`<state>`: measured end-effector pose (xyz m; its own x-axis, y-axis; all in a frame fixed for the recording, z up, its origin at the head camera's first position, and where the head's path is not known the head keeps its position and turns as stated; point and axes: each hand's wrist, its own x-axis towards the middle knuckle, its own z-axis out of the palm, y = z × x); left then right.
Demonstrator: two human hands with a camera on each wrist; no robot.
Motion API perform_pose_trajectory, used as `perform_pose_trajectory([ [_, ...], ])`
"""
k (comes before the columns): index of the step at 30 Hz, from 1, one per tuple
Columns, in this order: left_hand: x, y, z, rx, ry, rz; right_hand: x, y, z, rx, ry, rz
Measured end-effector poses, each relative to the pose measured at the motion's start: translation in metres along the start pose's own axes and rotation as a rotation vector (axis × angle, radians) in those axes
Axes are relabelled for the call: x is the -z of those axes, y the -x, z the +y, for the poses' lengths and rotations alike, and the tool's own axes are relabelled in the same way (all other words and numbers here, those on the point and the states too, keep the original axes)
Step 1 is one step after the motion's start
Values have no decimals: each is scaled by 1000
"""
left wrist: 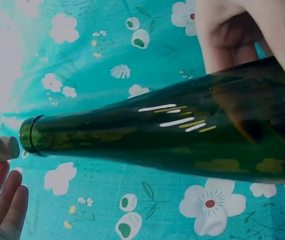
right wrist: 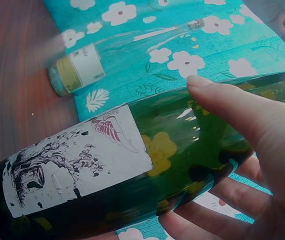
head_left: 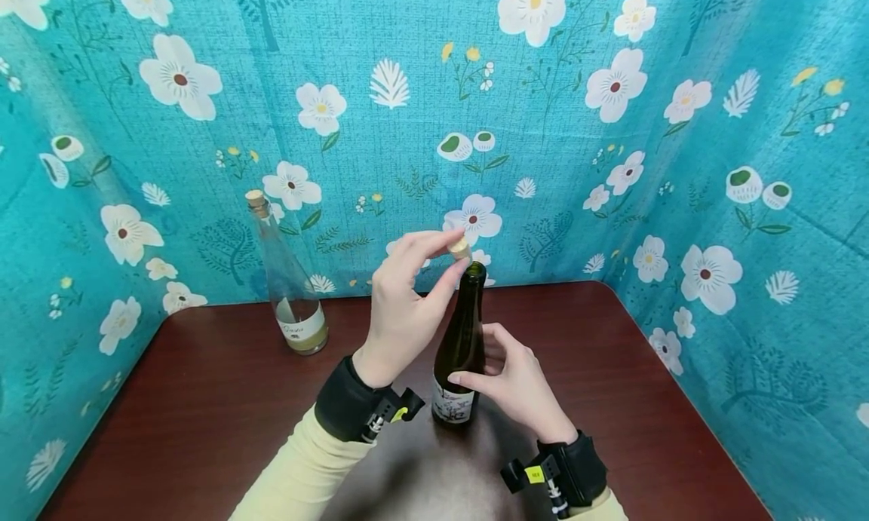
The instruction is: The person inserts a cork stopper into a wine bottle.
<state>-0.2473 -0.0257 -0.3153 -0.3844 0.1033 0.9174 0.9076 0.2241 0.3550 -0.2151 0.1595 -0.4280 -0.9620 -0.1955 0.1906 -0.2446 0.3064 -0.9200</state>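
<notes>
A dark green glass bottle (head_left: pixel 462 340) with a worn white label (right wrist: pixel 77 162) stands upright on the table. My right hand (head_left: pixel 512 378) holds it around the body, thumb on the near side and fingers behind. Above the bottle's mouth (left wrist: pixel 31 135), my left hand (head_left: pixel 410 302) pinches a cork (head_left: pixel 460 248) between thumb and index finger. In the left wrist view the cork's end sits just off the open mouth, with a small gap between them. The other left fingers (left wrist: pixel 15 200) are spread below the cork.
A clear glass bottle (head_left: pixel 288 280) with a cork in its neck and a white label stands at the back left of the dark red-brown table (head_left: pixel 224 400). A turquoise flowered cloth (head_left: pixel 407 151) hangs behind and along both sides.
</notes>
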Motion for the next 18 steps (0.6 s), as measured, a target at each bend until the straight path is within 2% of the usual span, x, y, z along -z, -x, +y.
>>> perform_pose_trajectory([
  [6, -6, 2, -1, 1, 13, -61, -1, -1, 1, 15, -12, -5],
  [11, -7, 7, -3, 32, -14, -118, -1, -1, 2, 11, -5, -6],
  [18, -10, 18, -7, 87, -41, -259, -1, 0, 2, -5, 36, 9],
])
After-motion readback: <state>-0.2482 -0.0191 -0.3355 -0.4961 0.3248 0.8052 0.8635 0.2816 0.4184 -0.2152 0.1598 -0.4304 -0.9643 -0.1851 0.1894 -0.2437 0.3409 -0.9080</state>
